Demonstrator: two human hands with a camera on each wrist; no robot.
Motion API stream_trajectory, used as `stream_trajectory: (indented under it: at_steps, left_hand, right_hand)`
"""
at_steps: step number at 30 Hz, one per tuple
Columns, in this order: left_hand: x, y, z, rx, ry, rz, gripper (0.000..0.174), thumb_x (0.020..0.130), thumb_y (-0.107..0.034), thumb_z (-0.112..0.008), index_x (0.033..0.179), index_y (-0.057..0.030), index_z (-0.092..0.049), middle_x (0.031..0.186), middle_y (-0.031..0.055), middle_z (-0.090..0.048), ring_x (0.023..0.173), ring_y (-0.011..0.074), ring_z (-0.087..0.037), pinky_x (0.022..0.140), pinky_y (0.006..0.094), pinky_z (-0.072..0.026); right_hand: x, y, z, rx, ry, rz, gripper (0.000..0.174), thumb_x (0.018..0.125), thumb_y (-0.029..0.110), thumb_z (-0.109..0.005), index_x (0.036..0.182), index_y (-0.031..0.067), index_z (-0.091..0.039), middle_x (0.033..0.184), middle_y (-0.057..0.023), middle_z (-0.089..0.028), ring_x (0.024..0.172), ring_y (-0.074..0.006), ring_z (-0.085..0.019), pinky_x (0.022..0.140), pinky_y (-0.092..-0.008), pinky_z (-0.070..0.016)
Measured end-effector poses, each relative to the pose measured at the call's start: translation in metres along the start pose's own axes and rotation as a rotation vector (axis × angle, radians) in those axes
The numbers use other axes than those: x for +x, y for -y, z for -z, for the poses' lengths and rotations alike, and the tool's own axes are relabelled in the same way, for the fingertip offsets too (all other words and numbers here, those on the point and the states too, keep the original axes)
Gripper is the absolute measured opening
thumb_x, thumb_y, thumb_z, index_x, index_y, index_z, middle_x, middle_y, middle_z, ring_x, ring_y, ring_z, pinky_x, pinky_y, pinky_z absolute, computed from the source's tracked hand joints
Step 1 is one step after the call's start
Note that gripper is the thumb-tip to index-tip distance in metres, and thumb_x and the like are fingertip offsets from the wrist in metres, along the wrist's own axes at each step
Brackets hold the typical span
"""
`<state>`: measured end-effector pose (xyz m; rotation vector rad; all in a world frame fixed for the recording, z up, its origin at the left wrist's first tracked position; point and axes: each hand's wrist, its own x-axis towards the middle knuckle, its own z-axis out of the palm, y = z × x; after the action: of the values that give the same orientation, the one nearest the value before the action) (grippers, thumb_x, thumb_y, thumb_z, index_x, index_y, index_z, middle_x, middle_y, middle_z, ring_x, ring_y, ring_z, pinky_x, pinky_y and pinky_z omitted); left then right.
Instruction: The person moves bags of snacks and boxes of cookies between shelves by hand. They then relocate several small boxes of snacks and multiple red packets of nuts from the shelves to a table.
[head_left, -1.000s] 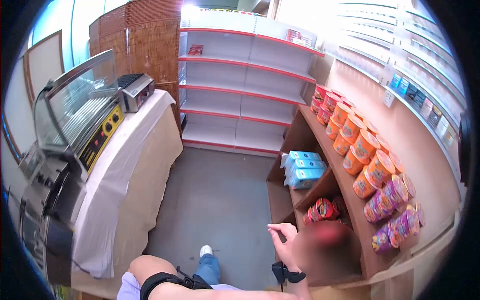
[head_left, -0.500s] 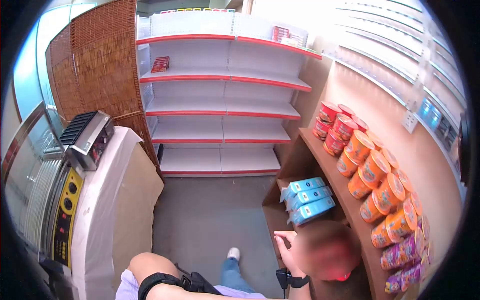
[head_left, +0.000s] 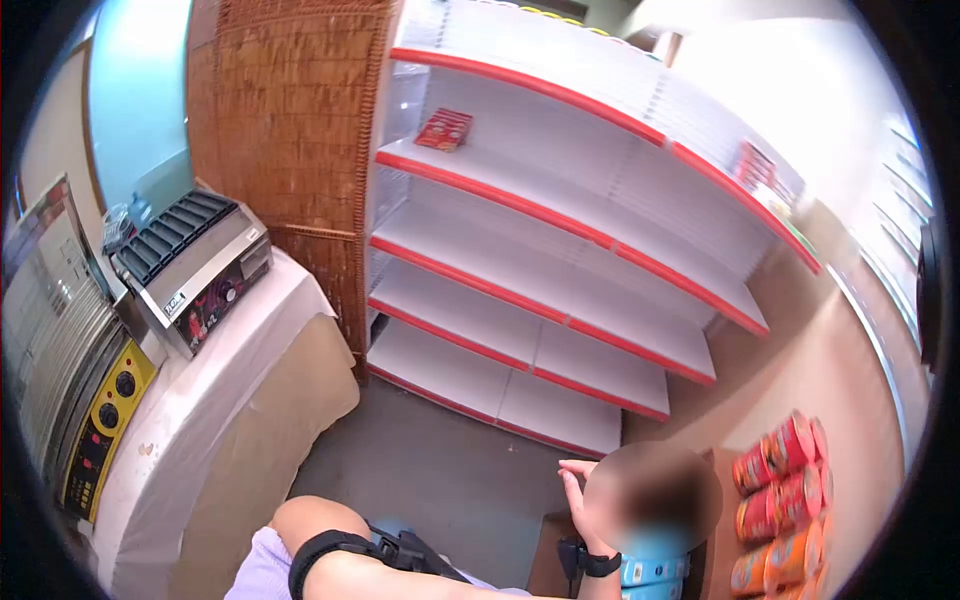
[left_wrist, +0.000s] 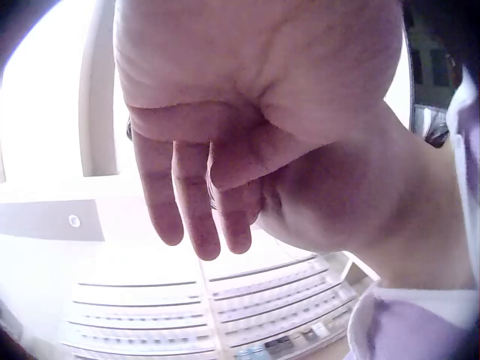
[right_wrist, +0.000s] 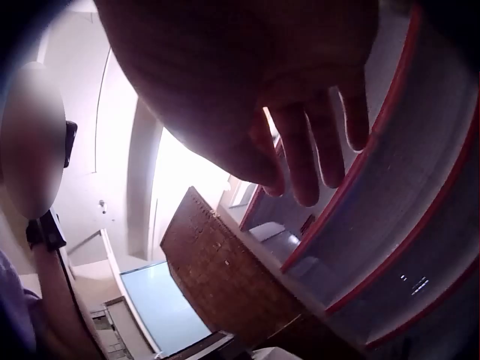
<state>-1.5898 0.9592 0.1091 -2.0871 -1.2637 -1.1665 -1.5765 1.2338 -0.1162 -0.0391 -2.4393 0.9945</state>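
My right hand (head_left: 588, 505) is raised at the lower right of the head view, partly behind a blurred patch. In the right wrist view, that hand (right_wrist: 300, 97) hangs with its fingers loosely extended, empty, before white shelving (right_wrist: 397, 217). The left wrist view has my left hand (left_wrist: 247, 97) close to the neck and collar (left_wrist: 420, 322), fingers loose and nearly straight, holding nothing. In the head view a bent forearm (head_left: 390, 580) crosses the bottom edge, while its hand is out of frame.
White shelves with red edges (head_left: 480, 190) fill the front, a small red pack (head_left: 444, 130) on one. A wicker screen (head_left: 290, 130) and a cloth-covered table (head_left: 200, 400) with a grill machine (head_left: 215, 275) stand left. Red cups (head_left: 775, 505), orange cups (head_left: 780, 565) and blue packs (head_left: 652, 570) are lower right.
The head view has tilted and moved closer to the white shelves, which look larger. The cups and blue packs have shifted down, and the foot has left view. My hand has kept nearly the same pose.
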Motion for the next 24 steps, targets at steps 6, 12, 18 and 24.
stream_trajectory:
  at_steps: [6, 12, 18, 24]
  left_hand:
    - [-0.055, 0.114, 0.061, 0.068, -0.067, 0.183, 0.018, 0.079, -0.012, -0.058, 0.092, -0.0065, -0.068, 0.084, 0.0076, -0.061, 0.077, 0.0213, -0.061, 0.073, 0.0331, -0.0524]
    - [-0.081, 0.224, 0.151, 0.027, 0.115, 0.138, 0.018, 0.078, -0.012, -0.056, 0.09, -0.007, -0.068, 0.082, 0.006, -0.059, 0.076, 0.0193, -0.061, 0.072, 0.0311, -0.0528]
    - [-0.119, 0.295, 0.225, 0.121, -0.122, 0.138, 0.018, 0.079, -0.012, -0.055, 0.089, -0.0092, -0.069, 0.081, 0.0049, -0.059, 0.073, 0.0185, -0.062, 0.071, 0.0307, -0.0525]
    - [-0.162, 0.332, 0.268, 0.296, -0.052, 0.355, 0.022, 0.079, -0.011, -0.058, 0.098, -0.0148, -0.069, 0.084, 0.0042, -0.061, 0.076, 0.0182, -0.062, 0.072, 0.031, -0.0527]
  right_hand:
    - [0.151, -0.006, -0.075, 0.374, 0.255, -0.022, 0.011, 0.082, 0.003, -0.061, 0.092, 0.0018, -0.066, 0.088, -0.009, -0.067, 0.085, -0.0194, -0.063, 0.079, -0.0298, -0.0475]
    - [0.387, 0.067, -0.117, 0.199, 0.268, 0.394, 0.01, 0.085, 0.004, -0.059, 0.093, 0.0001, -0.064, 0.092, -0.0063, -0.065, 0.089, -0.0155, -0.061, 0.082, -0.0291, -0.0473]
    - [0.644, 0.051, -0.225, -0.006, 0.542, 0.27, 0.026, 0.087, 0.022, -0.059, 0.105, 0.0032, -0.063, 0.099, -0.0086, -0.066, 0.092, -0.0169, -0.06, 0.083, -0.0294, -0.0466]
    - [0.808, -0.032, -0.316, -0.466, 0.42, 0.313, 0.037, 0.08, 0.035, -0.061, 0.101, 0.0049, -0.065, 0.091, -0.0124, -0.068, 0.083, -0.02, -0.062, 0.075, -0.0327, -0.0483]
